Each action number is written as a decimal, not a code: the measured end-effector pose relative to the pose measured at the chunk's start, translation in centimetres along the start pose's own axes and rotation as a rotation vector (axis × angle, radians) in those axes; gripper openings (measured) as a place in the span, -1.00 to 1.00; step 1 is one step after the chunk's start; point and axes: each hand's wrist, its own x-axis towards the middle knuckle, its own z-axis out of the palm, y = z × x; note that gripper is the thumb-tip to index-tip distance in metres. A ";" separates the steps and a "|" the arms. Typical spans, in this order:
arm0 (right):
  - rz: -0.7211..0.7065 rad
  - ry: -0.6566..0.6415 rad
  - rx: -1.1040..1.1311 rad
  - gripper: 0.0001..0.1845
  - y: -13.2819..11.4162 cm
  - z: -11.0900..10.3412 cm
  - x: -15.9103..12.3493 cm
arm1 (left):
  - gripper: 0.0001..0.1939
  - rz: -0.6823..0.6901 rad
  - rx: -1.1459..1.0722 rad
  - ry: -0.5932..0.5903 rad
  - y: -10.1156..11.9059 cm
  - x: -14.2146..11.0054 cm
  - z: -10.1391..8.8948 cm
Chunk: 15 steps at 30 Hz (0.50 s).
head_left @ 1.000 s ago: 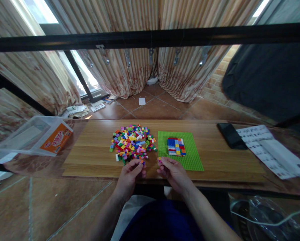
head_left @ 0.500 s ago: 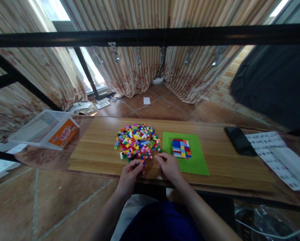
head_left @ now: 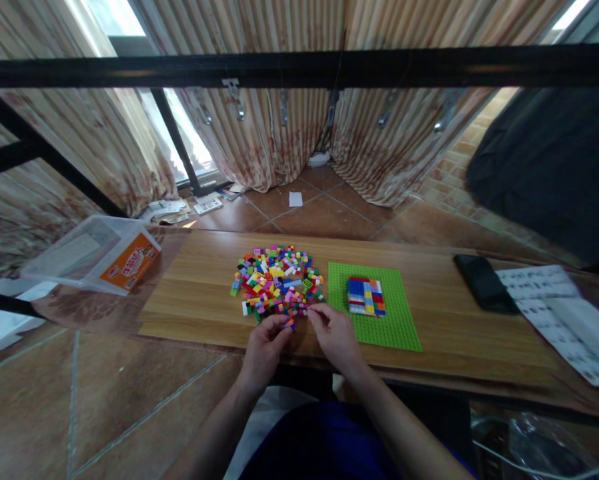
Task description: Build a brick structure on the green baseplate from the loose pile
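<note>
Since one second ago, the right hand [head_left: 337,339] has moved leftward, away from the edge of the green baseplate and toward the pile. Widest is the wooden board [head_left: 194,287], which has room left of the pile and right of the baseplate. At its left stands a clear plastic box [head_left: 114,250]; its orange label [head_left: 131,263] carries white characters, too blurred for reading. Rightward lies a printed sheet [head_left: 534,287], its print also too small. The green baseplate [head_left: 402,313] is beside the brick pile [head_left: 279,280], with a narrow strip of wood between, and bears a flat brick block [head_left: 366,297]. The left hand [head_left: 264,347] pinches a small orange-and-purple piece [head_left: 290,323] at its fingertips, near the board's front edge. Right fingertips are closely beside the pile; whether they grip something, I cannot tell.
</note>
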 end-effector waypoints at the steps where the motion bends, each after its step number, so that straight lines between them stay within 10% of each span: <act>1: 0.011 -0.050 0.063 -0.75 -0.1 0.1 -0.6 | -0.66 0.013 0.010 -0.025 0.0 0.0 0.2; 15: 0.188 -0.126 0.267 -0.79 0.5 0.6 -3.1 | -0.85 0.065 0.197 -0.070 -0.6 -0.6 0.6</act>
